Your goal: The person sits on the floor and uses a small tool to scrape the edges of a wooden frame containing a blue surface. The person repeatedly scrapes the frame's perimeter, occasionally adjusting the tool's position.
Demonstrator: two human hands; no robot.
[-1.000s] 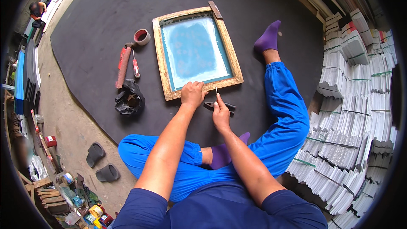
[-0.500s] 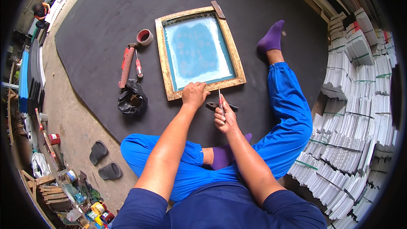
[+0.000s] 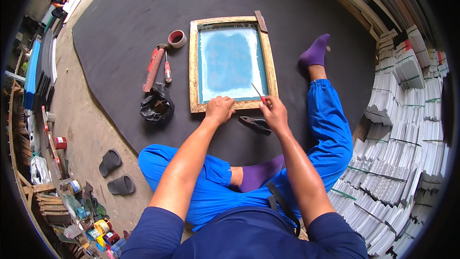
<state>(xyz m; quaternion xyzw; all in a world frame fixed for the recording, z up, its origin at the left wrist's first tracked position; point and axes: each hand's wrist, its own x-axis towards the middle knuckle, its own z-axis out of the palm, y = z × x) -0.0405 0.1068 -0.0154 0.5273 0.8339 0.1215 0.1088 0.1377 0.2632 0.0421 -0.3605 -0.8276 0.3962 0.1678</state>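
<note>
Starting far out to the left of the hands, a pair of dark slippers [image 3: 116, 172] is sitting on the bare floor, well apart from the work. Closer in, still left of the left hand, a crumpled black bag [image 3: 156, 107] is lying on the dark mat [image 3: 120, 29], and just beyond it a red paint roller [image 3: 153, 68] and a small red-handled screwdriver [image 3: 167, 71] are lying side by side, with a roll of tape [image 3: 177, 39] sitting at their far end.

The left hand [image 3: 219, 109] is curling down over the near rail of the wooden screen frame [image 3: 193, 67], fingers closed and pressing on the wood. The frame is lying flat on the mat straight ahead of both hands, its pale blue mesh [image 3: 230, 62] facing up and a small dark strip resting on its far right corner.

The right hand [image 3: 274, 112] is pinching a thin red-handled tool [image 3: 259, 93], fingers narrow around the handle, with the metal tip pointing up and left over the frame's near right corner. Can't tell if the tip is actually touching the mesh. Black pliers [image 3: 255, 123] are lying on the mat just under and between the two hands.

Further right, a blue-trousered leg with a purple sock [image 3: 315, 52] is stretching out alongside the frame, and stacks of white sheets [image 3: 402, 115] are piling up beyond that.
</note>
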